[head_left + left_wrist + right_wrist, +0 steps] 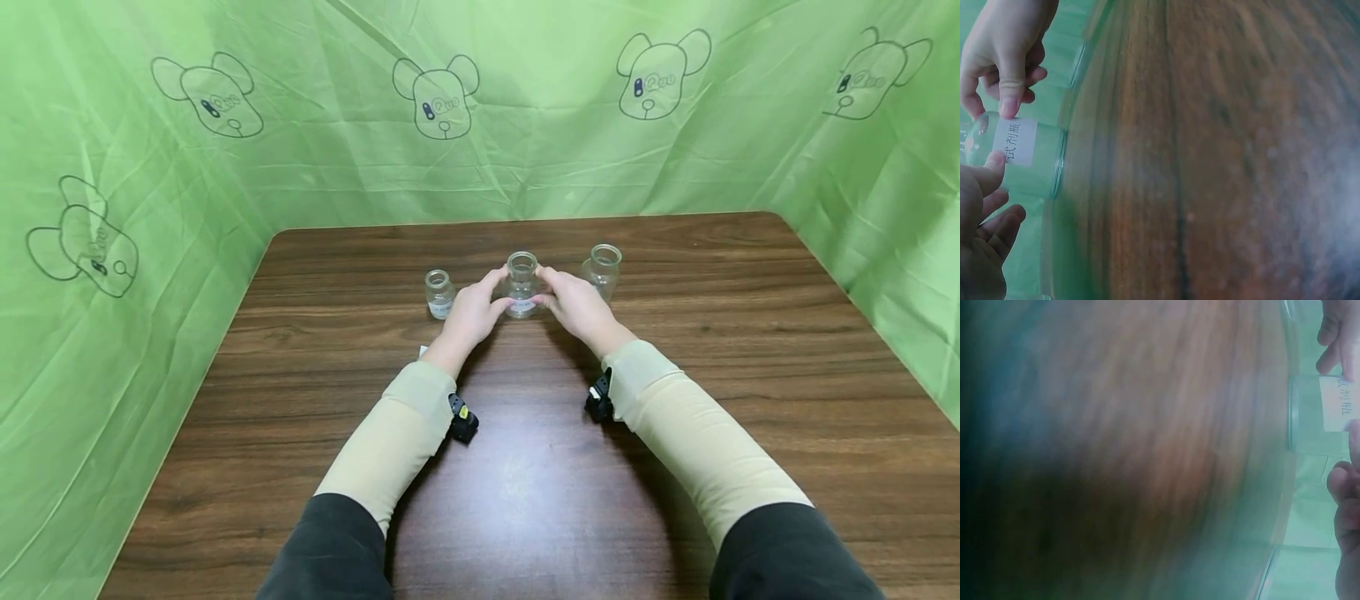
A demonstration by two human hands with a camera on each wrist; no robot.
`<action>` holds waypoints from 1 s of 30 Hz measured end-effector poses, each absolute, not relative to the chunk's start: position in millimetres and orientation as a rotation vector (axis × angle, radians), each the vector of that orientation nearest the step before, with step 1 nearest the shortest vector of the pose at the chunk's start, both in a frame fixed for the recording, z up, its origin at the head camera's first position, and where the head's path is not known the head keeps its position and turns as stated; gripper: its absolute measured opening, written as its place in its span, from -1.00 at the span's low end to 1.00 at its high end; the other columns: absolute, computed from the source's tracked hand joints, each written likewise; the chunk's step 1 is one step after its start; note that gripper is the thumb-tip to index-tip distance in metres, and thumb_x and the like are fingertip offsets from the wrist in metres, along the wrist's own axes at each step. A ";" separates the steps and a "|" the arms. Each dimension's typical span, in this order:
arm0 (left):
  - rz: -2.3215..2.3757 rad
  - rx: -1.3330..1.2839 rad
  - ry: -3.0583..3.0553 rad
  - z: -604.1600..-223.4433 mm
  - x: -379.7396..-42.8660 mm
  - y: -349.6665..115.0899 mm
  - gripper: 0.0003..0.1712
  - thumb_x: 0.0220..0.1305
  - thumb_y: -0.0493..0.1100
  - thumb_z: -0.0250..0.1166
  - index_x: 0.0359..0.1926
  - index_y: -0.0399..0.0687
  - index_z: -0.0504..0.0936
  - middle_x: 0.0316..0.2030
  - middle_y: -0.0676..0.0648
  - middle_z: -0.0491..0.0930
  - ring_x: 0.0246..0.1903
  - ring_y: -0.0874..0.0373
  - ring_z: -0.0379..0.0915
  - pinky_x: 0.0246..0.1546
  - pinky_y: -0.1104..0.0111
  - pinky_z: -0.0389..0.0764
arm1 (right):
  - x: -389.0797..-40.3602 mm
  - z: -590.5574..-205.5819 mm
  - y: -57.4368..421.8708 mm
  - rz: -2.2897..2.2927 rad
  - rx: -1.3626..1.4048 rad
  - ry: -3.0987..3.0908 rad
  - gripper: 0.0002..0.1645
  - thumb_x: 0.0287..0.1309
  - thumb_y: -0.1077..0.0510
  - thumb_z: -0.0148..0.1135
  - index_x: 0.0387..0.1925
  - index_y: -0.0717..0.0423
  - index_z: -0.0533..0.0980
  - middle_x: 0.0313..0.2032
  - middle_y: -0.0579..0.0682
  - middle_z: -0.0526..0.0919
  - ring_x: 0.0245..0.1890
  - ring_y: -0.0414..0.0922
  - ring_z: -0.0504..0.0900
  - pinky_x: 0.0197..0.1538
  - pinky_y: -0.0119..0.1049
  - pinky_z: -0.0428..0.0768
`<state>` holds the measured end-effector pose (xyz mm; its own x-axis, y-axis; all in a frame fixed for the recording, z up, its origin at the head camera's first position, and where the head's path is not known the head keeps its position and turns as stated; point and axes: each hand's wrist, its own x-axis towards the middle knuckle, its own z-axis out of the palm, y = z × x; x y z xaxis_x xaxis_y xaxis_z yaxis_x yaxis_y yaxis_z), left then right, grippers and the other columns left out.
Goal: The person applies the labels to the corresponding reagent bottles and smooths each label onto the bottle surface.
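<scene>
A clear glass reagent bottle (522, 287) with a wide mouth stands upright on the table between both hands. Its white paper label (1015, 141) carries handwritten characters. My left hand (472, 312) grips the bottle's left side, the thumb (994, 164) at the label's edge. Opposite it, my right hand (577, 304) grips the right side, with its thumb also near the label. A smaller glass bottle (438, 296), labelled too, stands just left of the left hand. Another wide-mouthed glass bottle (604, 262) is behind the right hand, its lower part partly hidden.
The brown wood-grain table (300, 350) is enclosed by green cloth (525, 167) printed with cartoon heads. Something small and white (423, 351) peeks out beside the left wrist. Wrist cameras sit on the inner side of both forearms.
</scene>
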<state>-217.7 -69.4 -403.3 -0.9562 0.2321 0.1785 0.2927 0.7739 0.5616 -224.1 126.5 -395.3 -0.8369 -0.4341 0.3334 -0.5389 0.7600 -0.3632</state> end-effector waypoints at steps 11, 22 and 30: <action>-0.888 -0.521 -2.903 -404.2 -212.7 -68.8 -0.29 0.20 -0.25 0.24 0.34 0.07 0.20 -0.02 -0.13 0.58 -0.13 -0.01 0.54 -0.12 0.16 0.50 | -217.2 -398.6 123.5 0.705 0.785 -2.809 -0.33 -0.03 0.07 0.43 0.04 0.19 0.28 -0.46 0.08 0.58 -0.46 -0.01 0.55 -0.32 -0.09 0.49; -0.838 -0.522 -2.895 -407.3 -214.1 -62.9 -0.26 0.16 -0.10 0.34 0.28 -0.01 0.17 0.00 -0.18 0.56 -0.01 -0.03 0.50 -0.01 0.16 0.46 | -214.8 -403.0 123.4 0.603 0.778 -2.747 -0.37 0.04 0.08 0.36 0.04 0.17 0.24 -0.30 0.18 0.65 -0.30 0.09 0.64 -0.22 -0.02 0.53; -0.840 -0.554 -2.904 -406.2 -214.8 -67.7 -0.30 0.21 -0.10 0.29 0.30 0.05 0.17 -0.03 -0.20 0.58 -0.04 -0.06 0.52 -0.03 0.15 0.47 | -216.8 -406.8 128.4 0.611 0.810 -2.701 -0.42 0.07 0.15 0.34 0.06 0.17 0.26 -0.22 0.21 0.65 -0.24 0.11 0.65 -0.17 -0.02 0.54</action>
